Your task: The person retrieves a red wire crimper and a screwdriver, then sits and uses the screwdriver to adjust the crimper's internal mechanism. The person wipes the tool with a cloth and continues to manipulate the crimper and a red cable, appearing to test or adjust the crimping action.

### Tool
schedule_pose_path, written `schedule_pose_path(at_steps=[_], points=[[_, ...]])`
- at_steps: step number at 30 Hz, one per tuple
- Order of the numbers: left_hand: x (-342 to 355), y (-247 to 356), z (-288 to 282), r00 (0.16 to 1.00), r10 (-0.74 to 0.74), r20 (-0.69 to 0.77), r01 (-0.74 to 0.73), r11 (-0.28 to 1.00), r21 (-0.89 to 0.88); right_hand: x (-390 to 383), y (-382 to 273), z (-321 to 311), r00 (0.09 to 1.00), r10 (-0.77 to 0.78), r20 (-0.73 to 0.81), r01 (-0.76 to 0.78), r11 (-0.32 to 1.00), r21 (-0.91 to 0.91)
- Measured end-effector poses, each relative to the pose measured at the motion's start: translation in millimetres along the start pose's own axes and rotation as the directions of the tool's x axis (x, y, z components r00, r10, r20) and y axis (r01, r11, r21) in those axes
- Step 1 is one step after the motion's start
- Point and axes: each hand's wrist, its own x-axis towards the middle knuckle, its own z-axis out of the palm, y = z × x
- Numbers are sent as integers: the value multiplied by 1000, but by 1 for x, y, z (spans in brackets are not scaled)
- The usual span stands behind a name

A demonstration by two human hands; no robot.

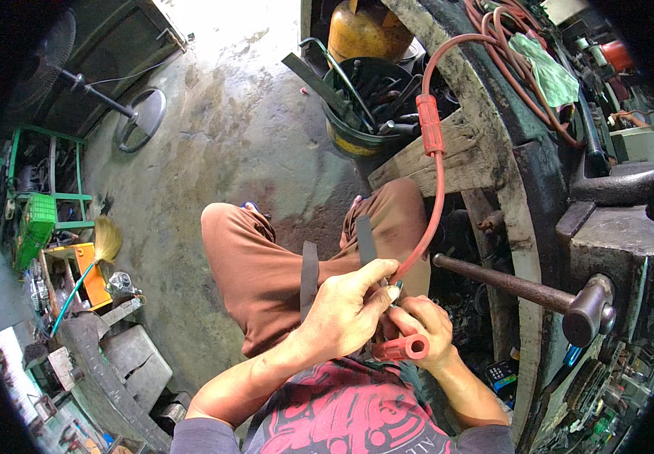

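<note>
My left hand (342, 309) pinches the near end of a red cable (439, 198) above my lap, its thumb and fingers pressed together. Small metal-looking bits show at the fingertips, too small to make out. Close beside it, my right hand (427, 321) is curled, with a short red plastic sleeve (397, 348) held beneath its fingers; the sleeve's round hollow end faces up. Farther along the cable sits a ribbed red sleeve (431, 127). From there the cable arcs over to a coil (520, 64) on the bench at the far right.
A vise (618, 242) with a long handle (505, 284) juts toward me at the right. Beyond my knees stand a bucket of metal scraps (369, 129) and a yellow tank (369, 34). At the left are a fan base (141, 119), a broom (106, 240) and a green crate (35, 227).
</note>
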Motion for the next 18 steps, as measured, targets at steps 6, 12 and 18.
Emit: schedule_pose_path(at_steps=[6, 12, 18], points=[[-1, 1, 1, 1000, 1, 7, -1, 1000, 24, 1, 2, -5, 999, -4, 42, 2, 998, 62], [0, 1, 2, 1000, 1, 5, -2, 1000, 14, 2, 2, -4, 1000, 12, 8, -13, 1000, 20], [1, 2, 2, 1000, 8, 27, -9, 999, 36, 2, 0, -2, 1000, 4, -12, -4, 999, 45]])
